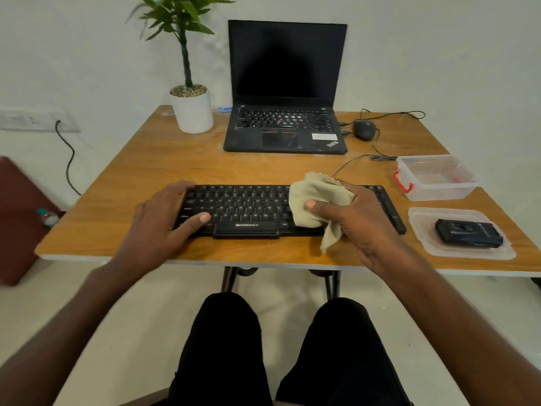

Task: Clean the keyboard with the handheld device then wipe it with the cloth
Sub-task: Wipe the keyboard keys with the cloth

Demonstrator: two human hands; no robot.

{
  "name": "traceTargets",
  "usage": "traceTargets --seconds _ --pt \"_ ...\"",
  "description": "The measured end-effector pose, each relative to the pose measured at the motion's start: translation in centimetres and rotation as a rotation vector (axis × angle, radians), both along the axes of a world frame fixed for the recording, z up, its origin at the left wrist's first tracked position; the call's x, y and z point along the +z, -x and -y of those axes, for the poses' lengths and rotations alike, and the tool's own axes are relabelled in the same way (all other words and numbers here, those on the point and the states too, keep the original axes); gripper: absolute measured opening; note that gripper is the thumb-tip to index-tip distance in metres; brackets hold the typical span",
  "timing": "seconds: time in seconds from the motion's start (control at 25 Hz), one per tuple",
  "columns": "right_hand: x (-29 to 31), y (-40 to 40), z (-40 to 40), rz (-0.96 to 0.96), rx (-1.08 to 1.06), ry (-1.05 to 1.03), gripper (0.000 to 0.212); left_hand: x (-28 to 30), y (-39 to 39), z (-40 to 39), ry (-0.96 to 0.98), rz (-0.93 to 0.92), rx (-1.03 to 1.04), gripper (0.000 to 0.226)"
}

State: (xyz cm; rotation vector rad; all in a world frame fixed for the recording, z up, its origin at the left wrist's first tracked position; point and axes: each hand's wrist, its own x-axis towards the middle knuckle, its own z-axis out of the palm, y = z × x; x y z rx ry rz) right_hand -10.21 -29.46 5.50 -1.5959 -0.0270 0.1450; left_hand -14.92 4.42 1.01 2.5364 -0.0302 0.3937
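One black keyboard (251, 210) lies near the front edge of the wooden table (152, 159), long axis left to right, its front bar printed "ZEBRONICS" (small, just legible). The left hand (158, 224) rests on its left end, fingers loosely spread. The right hand (355, 221) grips one beige cloth (314, 200) bunched against its right half. Behind the keyboard, one open laptop (285, 92) reads "ThinkPad". Right of the keyboard, one black handheld device (468, 233) lies on a clear lid (424, 244).

"ThinkPad" on laptop (285, 133) palm rest, "ZEBRONICS" along front edge of black keyboard (246, 225), key legends too blurred
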Motion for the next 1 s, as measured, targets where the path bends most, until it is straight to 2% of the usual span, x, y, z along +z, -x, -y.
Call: traceTargets --seconds 0.12,0.24,0.4,0.56,0.72,0.88,1.0 --pt "-0.2 -0.5 -4.1 0.122 0.090 0.142 0.027 -0.6 -0.3 -3.7 0.135 -0.329 -0.010 0.131" --pt "-0.7 -1.4 -9.2 0.279 0.244 0.353 0.017 -0.5 -1.9 -5.0 0.119 -0.477 -0.097 0.151" --pt "-0.9 -2.6 -14.7 0.400 0.375 0.554 0.021 -0.7 -3.4 -5.0 0.015 -0.442 -0.157 0.153" --pt "-1.0 -3.6 -19.0 0.482 0.450 0.645 0.022 -1.5 -3.9 -4.9 0.016 -0.353 -0.150 0.155" --pt "-0.9 -2.7 -20.1 0.715 0.661 0.939 0.021 -1.5 -4.0 -5.1 0.053 -0.334 -0.168 0.158" --pt "1.7 -4.2 -19.2 0.598 0.720 1.174 0.020 -1.4 -3.9 -5.0 0.050 -0.333 -0.155 0.150" --pt "1.4 -4.0 -20.7 0.686 0.629 1.103 0.025 -1.5 -3.9 -5.1 0.043 -0.342 -0.154 0.149"
